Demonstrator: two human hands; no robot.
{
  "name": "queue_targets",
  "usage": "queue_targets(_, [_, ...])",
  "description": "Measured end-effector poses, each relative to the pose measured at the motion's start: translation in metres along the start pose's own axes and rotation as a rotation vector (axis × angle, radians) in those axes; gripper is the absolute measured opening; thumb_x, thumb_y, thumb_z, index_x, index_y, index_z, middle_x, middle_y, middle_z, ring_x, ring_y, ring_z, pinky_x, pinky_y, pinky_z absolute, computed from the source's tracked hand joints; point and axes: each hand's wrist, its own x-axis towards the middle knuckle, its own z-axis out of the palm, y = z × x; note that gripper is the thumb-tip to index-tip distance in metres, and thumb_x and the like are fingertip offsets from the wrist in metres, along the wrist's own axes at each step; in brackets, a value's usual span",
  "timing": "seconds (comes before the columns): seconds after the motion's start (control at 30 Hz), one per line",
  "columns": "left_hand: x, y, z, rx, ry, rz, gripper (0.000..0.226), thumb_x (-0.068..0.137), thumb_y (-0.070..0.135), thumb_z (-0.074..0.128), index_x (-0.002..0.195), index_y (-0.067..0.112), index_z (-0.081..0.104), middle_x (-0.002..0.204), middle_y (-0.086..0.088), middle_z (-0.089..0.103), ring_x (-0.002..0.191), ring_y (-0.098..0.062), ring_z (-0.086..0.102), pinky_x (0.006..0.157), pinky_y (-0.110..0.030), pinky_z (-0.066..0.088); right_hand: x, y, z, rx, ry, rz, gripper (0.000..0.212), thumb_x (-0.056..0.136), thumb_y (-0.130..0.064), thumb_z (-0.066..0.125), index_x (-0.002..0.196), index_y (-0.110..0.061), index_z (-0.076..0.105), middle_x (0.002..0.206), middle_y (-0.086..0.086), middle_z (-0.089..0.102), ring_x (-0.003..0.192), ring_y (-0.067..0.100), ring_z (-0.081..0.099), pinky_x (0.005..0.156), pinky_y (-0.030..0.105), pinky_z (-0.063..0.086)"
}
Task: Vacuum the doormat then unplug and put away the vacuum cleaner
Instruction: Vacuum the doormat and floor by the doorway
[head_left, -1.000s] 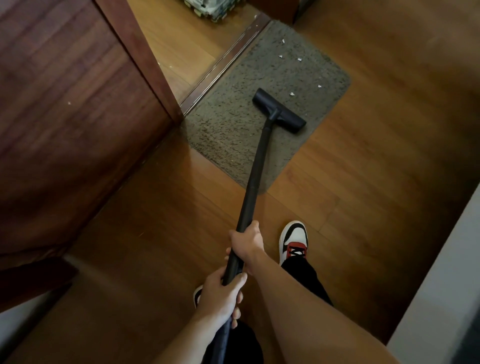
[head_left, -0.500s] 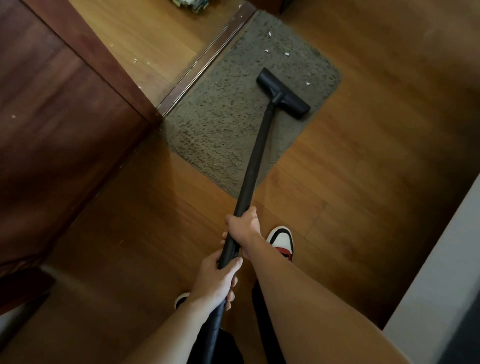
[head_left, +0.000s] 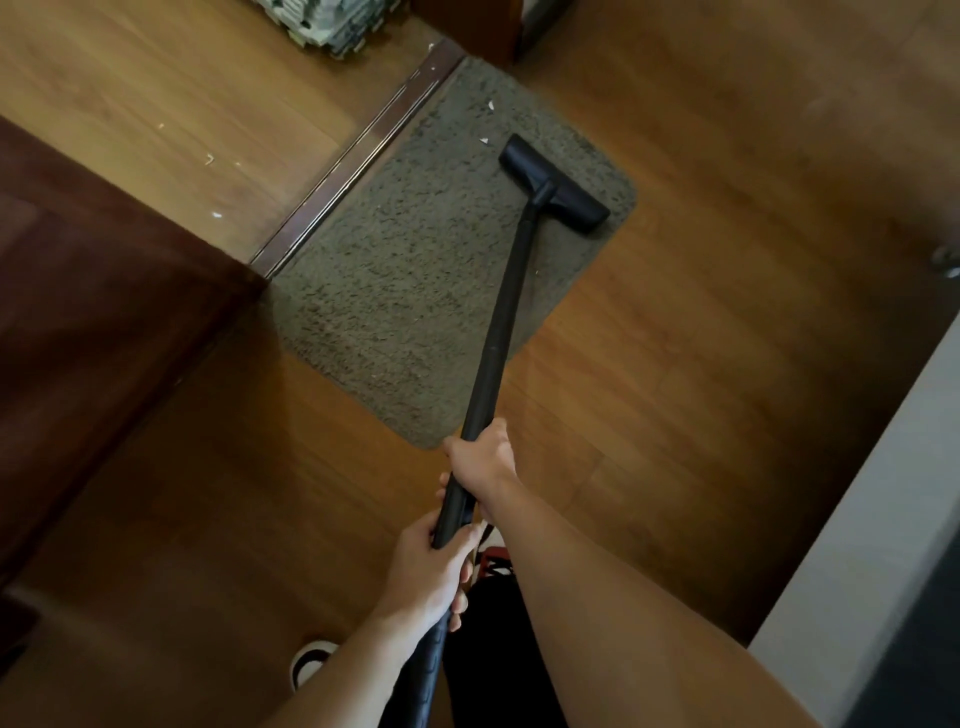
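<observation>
A grey-green shaggy doormat (head_left: 415, 270) lies on the wooden floor against a metal door threshold (head_left: 358, 156). The black vacuum wand (head_left: 498, 332) runs from my hands up to its flat black floor head (head_left: 553, 183), which rests on the mat's far right part. Two white scraps (head_left: 487, 123) lie on the mat just left of and beyond the head. My right hand (head_left: 480, 457) grips the wand higher up; my left hand (head_left: 431, 577) grips it lower, where the ribbed hose begins. The vacuum body and plug are out of view.
A dark wooden door (head_left: 93, 332) stands open on the left. Beyond the threshold, lighter floor carries white scraps (head_left: 210, 158) and a stack of patterned foam tiles (head_left: 332, 23). A pale wall or panel (head_left: 872, 493) runs along the right. My shoes (head_left: 311, 662) show near the bottom.
The floor head has pushed farther along the mat toward its far right end, passing over scraps there. I have stepped closer, and the view shifted so more of the far room shows.
</observation>
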Motion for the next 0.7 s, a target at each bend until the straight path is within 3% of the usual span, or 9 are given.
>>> queue_targets(0.3, [0.0,0.003,0.011,-0.031,-0.012,-0.002,0.027,0.097,0.022,0.064,0.105,-0.004,0.058,0.063,-0.011,0.047,0.039,-0.02,0.04,0.036,-0.023,0.036,0.002,-0.002,-0.01,-0.028,0.007,-0.004,0.033,0.098,-0.012,0.057,0.119,-0.016,0.033,0.095,0.017,0.058,0.054,0.022,0.06,0.054,0.037,0.059])
queue_targets(0.5, [-0.012,-0.028,-0.008,-0.017,-0.003,-0.023,0.025,0.096,0.022,0.065,0.1,-0.002,0.062,0.061,-0.01,0.05,0.037,-0.019,0.041,0.036,-0.024,0.038,-0.015,0.028,0.009,-0.021,0.004,0.03,0.034,0.097,-0.01,0.057,0.121,-0.017,0.033,0.093,0.015,0.055,0.055,0.022,0.06,0.057,0.04,0.061])
queue_targets(0.7, [-0.031,-0.069,-0.047,0.022,0.0,-0.048,0.02,0.095,0.022,0.065,0.099,0.003,0.063,0.057,-0.008,0.051,0.037,-0.018,0.042,0.036,-0.024,0.039,-0.042,0.067,0.044,0.008,-0.016,0.069,0.034,0.098,-0.011,0.055,0.123,-0.018,0.033,0.097,0.017,0.057,0.056,0.021,0.061,0.051,0.033,0.056])
